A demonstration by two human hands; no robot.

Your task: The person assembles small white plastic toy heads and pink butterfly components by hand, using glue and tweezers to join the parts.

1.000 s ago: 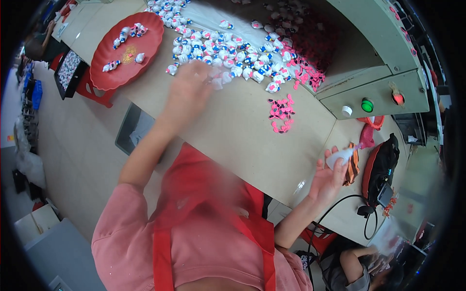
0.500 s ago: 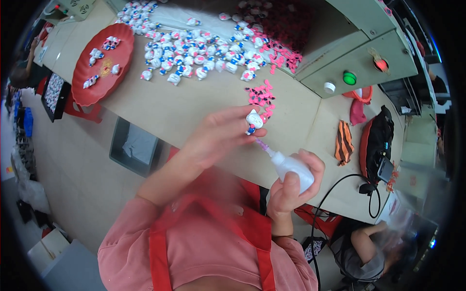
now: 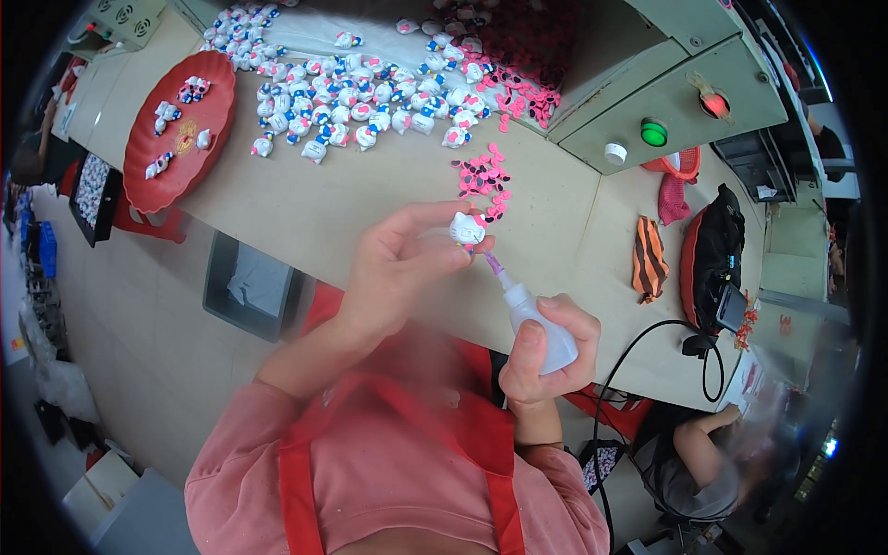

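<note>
Between the thumb and fingers of my left hand [image 3: 400, 254] is a small white cat figurine [image 3: 466, 230] with a pink patch on its head. My right hand [image 3: 553, 356] grips a white squeeze bottle [image 3: 546, 338], whose purple needle tip [image 3: 494, 264] points up beside the figurine. Whether the tip touches it I cannot tell. Just beyond the left fingertips lies a small heap of pink and black pieces [image 3: 484, 173]. Farther back, many similar white figurines with blue and pink parts [image 3: 351, 97] cover the table.
A red scalloped plate [image 3: 139, 139] with several figurines stands at the left. Behind the heap, a grey-green machine [image 3: 666, 102] carries a green button [image 3: 654, 132]. At right lie an orange-striped cloth [image 3: 649, 259], a black bag [image 3: 717, 240] and a cable [image 3: 638, 342]. A grey bin [image 3: 217, 296] is below the table edge.
The figurine has been turned in my left fingers, so its face and pink patch show more. The bottle has moved slightly left and down with my right hand. The whole view has shifted a little.
</note>
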